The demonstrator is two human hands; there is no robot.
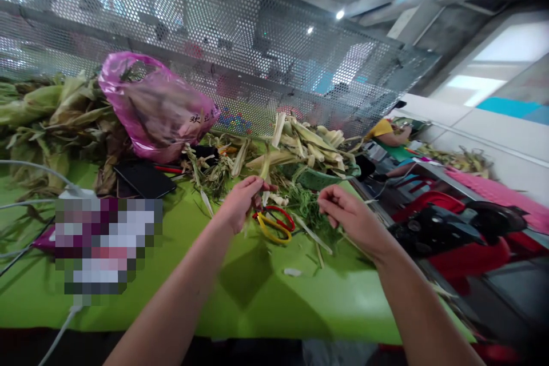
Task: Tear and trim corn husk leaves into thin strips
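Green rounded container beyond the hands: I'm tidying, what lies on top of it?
A heap of pale yellow-green husks tops the green container. The husks cover its interior, so anything beneath cannot be seen.

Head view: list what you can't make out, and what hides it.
All in the head view:
Husk strip: gripped part, covered by the left hand.
Right hand: whether it pinches anything, hidden by its curled fingers.
Scissors: blades, apparently behind the left hand.
Pink bag: contents, veiled by its plastic.
Pixelated item: identity, masked by blocks.
Perforated panel: shapes behind, broken up by its holes.
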